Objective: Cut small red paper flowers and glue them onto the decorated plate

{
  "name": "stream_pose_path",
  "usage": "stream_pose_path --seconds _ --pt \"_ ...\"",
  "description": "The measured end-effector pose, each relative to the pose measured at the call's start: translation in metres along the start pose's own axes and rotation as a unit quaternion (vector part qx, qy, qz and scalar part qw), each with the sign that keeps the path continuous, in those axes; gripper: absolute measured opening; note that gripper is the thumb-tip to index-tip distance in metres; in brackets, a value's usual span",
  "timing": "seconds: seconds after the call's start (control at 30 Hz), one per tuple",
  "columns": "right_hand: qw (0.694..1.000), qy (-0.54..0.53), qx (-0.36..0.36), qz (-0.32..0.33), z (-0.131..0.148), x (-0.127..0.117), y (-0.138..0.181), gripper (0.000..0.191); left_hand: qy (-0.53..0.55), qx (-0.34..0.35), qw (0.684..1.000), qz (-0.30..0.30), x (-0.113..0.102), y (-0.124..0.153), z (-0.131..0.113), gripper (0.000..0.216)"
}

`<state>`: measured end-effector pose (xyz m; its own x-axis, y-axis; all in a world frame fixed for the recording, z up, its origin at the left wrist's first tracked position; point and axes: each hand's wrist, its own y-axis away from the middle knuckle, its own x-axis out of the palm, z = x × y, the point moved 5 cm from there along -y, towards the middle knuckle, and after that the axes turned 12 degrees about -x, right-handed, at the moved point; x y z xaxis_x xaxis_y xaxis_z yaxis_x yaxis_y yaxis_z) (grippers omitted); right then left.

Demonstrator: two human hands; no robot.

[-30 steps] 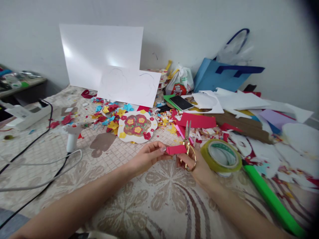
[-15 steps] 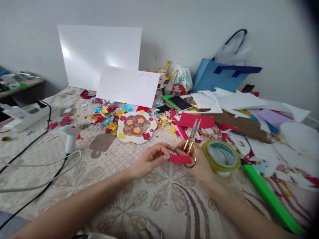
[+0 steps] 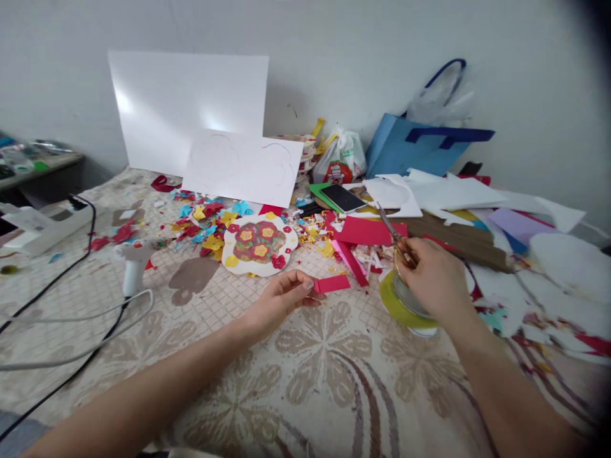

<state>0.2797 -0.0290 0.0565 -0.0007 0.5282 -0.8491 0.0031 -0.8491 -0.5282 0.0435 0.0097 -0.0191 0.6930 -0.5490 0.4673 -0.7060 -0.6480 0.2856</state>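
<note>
My left hand (image 3: 291, 291) pinches a small red paper strip (image 3: 334, 284) by its left end, just above the tablecloth. Over the roll of yellowish tape (image 3: 398, 305), my right hand (image 3: 432, 270) is closed around gold-handled scissors (image 3: 397, 238), whose blades point away and up to the left. The scissors overlap a larger red paper sheet (image 3: 367, 230) in the view. Behind my left hand lies a white cloud-shaped cutout (image 3: 229, 259) decorated with red and yellow paper flowers.
A white glue gun (image 3: 135, 267) and its cord are at left. Paper scraps (image 3: 210, 222) spread across the middle. White boards (image 3: 191, 95) lean on the wall. A phone (image 3: 342, 197), a blue bag (image 3: 401, 146) and white paper offcuts (image 3: 458, 191) lie at the back right.
My right hand has moved right and away from my left hand, carrying the scissors over the tape roll. The red strip has stayed in my left hand, which shifted slightly up.
</note>
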Motion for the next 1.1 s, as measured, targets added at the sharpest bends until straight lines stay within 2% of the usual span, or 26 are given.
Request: stream_pose_path --seconds 0.2,0.33,0.53,0.73,0.93,1.1 --pt "0.998 0.023 0.022 0.056 -0.011 0.014 0.001 0.014 0.0 -0.012 1.0 -0.016 -0.001 0.001 0.0 0.02" --pt "0.999 0.007 -0.011 0.039 -0.008 0.015 -0.001 0.011 -0.008 -0.014 1.0 -0.014 0.0 0.001 0.0 0.019" --pt "0.999 -0.002 0.027 0.041 -0.013 0.017 0.001 0.008 -0.011 -0.013 1.0 -0.015 0.001 0.002 -0.001 0.019" --pt "0.999 -0.032 -0.004 -0.003 -0.012 0.012 -0.001 0.007 -0.014 -0.013 1.0 -0.018 0.001 0.002 -0.001 0.02" --pt "0.993 -0.095 0.057 0.045 -0.019 0.018 0.003 0.014 -0.017 -0.014 1.0 -0.019 0.0 0.002 0.0 0.021" --pt "0.993 -0.096 0.063 0.036 -0.019 0.015 0.002 0.015 -0.018 -0.012 1.0 -0.019 0.0 0.002 0.0 0.02"
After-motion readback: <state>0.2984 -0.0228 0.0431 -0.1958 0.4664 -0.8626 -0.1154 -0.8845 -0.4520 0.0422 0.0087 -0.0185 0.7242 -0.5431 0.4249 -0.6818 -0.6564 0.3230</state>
